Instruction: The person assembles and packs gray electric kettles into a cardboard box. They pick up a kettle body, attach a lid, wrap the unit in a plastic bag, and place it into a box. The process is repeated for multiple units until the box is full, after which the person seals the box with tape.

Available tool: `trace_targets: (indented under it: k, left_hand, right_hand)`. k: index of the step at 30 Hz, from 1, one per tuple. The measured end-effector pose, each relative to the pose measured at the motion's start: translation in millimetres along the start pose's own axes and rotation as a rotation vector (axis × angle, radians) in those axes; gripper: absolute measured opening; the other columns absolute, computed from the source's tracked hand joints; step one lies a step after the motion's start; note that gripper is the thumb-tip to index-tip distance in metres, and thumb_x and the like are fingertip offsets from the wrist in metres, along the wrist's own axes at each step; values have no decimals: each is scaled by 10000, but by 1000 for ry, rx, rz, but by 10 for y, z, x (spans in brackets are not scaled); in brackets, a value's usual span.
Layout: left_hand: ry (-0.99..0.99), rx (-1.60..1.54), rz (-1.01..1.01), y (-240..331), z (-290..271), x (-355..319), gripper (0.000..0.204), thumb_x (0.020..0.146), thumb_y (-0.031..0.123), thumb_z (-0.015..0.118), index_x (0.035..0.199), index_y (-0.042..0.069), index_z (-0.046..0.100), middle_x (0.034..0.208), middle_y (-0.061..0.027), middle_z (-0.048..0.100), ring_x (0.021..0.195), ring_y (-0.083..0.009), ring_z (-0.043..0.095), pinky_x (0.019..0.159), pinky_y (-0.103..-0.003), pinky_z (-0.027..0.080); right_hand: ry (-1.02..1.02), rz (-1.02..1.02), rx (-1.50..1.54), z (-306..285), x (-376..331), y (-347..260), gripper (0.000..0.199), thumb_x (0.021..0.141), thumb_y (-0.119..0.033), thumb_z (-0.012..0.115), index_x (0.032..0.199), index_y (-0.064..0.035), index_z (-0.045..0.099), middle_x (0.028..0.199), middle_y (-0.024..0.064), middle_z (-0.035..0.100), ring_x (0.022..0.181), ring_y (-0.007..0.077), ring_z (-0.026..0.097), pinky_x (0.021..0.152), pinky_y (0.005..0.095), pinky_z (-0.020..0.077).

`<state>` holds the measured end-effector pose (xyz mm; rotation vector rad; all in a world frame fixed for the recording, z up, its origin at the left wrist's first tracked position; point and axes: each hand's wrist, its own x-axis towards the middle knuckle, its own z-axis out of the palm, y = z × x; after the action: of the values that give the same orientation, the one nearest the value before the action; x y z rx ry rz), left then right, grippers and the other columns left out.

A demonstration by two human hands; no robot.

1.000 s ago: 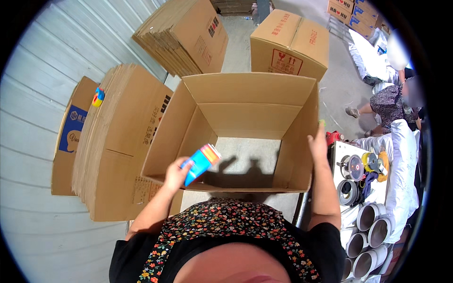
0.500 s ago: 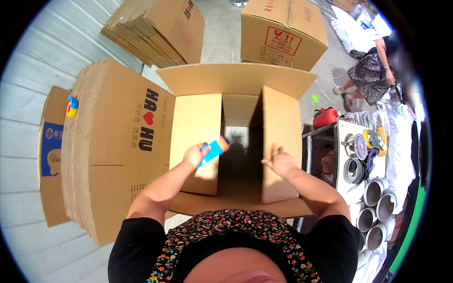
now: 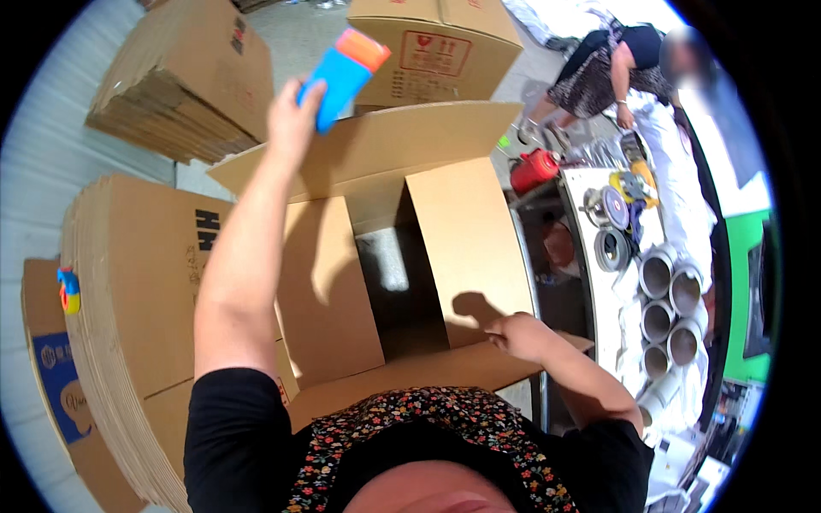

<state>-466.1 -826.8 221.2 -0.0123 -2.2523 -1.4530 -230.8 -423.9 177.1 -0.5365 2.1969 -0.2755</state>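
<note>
An open cardboard box (image 3: 372,376) stands in front of me with its flaps spread, its inside dark with a bright patch at the bottom. My left hand (image 3: 295,115) is raised over the far flap (image 3: 410,141), closed around a flat blue tool with an orange end (image 3: 342,81). I cannot tell the tool's exact kind. Low on the right, my right hand (image 3: 517,336) has its fingers curled together where the near flap meets the right flap (image 3: 475,248). Whether they grip an edge is hidden. Shadow from my left arm falls across the left flap (image 3: 329,291).
Flattened cartons (image 3: 154,282) stand stacked at the left, a blue-red-yellow tool (image 3: 68,291) on their edge. More cartons (image 3: 184,85) and a closed box (image 3: 436,56) stand behind. At right, a white table (image 3: 590,205) bears a red flask (image 3: 534,171) and grey cylinders (image 3: 658,321). Another person (image 3: 616,73) bends beyond.
My left hand has swung up and away with the blue tool, from over the left flap to above the far flap. My right hand has come nearer, its fingers now curled. The view has turned.
</note>
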Motion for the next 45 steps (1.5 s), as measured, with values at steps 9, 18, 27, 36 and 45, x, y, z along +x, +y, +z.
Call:
trace_targets:
  k: [9,18,27,36,45]
  left_hand:
    - [-524,196,-470,-1065,252,-1341,396,848,392,586,893,-1,599,743,-86,607,689,-154,558,658,-319,462]
    - [-604,-187,-735,-772,239,-2602,238,883,229,582,1006,27,594,846,-6,599,749,-71,536,698,-228,451]
    - [-644,-44,-703,-877,352,-2751,253,856,184,603,1041,13,576,923,-31,602,850,-109,557,769,-259,463]
    - [-811,315,-560,-256,1807,-2254,372,839,397,579,969,53,634,817,-113,647,748,-212,622,723,-306,488]
    - [-940,586,-402,29,2609,-2066,395,844,468,507,937,111,648,857,-122,648,812,-301,616,721,-375,481]
  right_hand:
    - [826,-73,-150,-6,-70,-56,293,854,-296,522,1016,-69,611,1064,89,614,1015,256,550,943,419,356]
    - [860,-60,-81,438,2192,630,486,885,-317,488,1296,-65,422,1370,122,372,1276,285,334,1068,428,241]
    - [-53,89,1919,529,2173,15,279,878,-239,566,1054,-22,565,949,52,560,806,130,511,740,284,446]
    - [1009,-46,745,16,1626,2105,227,850,-186,551,859,25,635,866,157,647,828,241,617,734,341,471]
    - [378,551,904,1166,2785,3265,546,893,-450,414,1155,9,549,1137,198,580,1084,309,529,949,384,366]
